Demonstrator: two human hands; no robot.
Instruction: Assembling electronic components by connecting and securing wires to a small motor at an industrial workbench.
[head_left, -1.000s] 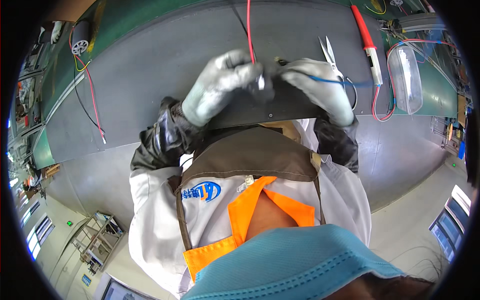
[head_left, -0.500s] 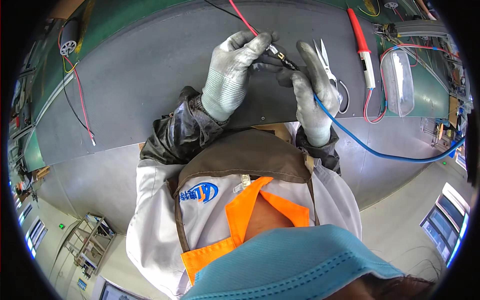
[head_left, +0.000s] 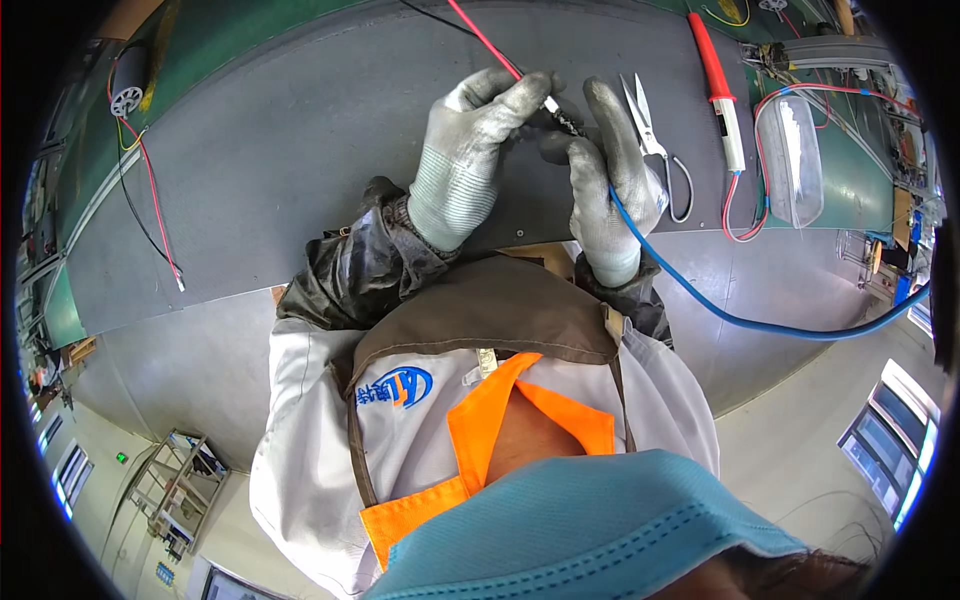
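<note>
My left hand (head_left: 470,150), in a grey-white work glove, is closed around a red wire (head_left: 487,38) near its white end (head_left: 550,104). A thinner black wire (head_left: 432,14) runs beside the red one at the top. My right hand (head_left: 612,180), gloved likewise, is closed on the end of a blue cable (head_left: 690,288), which trails away to the right. Between the hands, a small dark connector-like piece (head_left: 568,125) at the blue cable's end meets the white end of the red wire. Fingers partly hide the joint, so I cannot tell whether they are joined.
Scissors (head_left: 645,128) lie just right of my right hand. Farther right are a red-and-white probe-like tool (head_left: 712,62) with a looping cord and a clear plastic box (head_left: 775,160). At far left stands a small motor (head_left: 128,80) with loose wires (head_left: 157,200) on the grey bench mat (head_left: 300,130).
My right hand has shifted slightly left, toward my left hand. The brass-coloured bit that showed between them earlier is out of sight, and the dark piece sits closer to the white wire end.
</note>
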